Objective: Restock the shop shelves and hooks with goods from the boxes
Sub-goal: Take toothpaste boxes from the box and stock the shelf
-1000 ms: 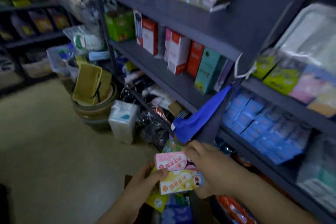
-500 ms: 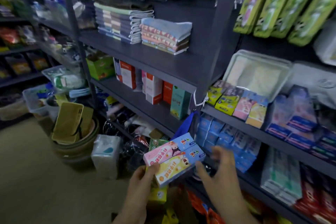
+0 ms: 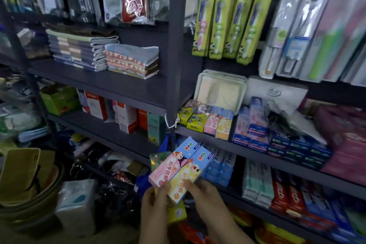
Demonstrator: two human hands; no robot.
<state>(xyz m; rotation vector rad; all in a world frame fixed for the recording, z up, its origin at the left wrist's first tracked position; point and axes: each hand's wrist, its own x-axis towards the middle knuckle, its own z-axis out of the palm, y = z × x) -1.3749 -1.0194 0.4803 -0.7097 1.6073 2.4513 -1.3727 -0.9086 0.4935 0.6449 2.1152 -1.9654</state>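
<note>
While I stand at the shelving: both hands carry two small toothpaste boxes, side by side.
Left hand [image 3: 156,202]: my fingers curl under the pink box [image 3: 168,166], thumb pressed on its near end.
Right hand [image 3: 206,194]: my fingers pinch the near end of the yellow box [image 3: 187,179].
Boxes' place: tilted up toward the grey shelf [image 3: 227,145], just below its front edge and apart from it.
Shelf stock: a row of like boxes [image 3: 208,121] stands on that shelf, above the held pair.
Hooks: green toothbrush packs [image 3: 229,20] hang higher, above the shelf.
</note>
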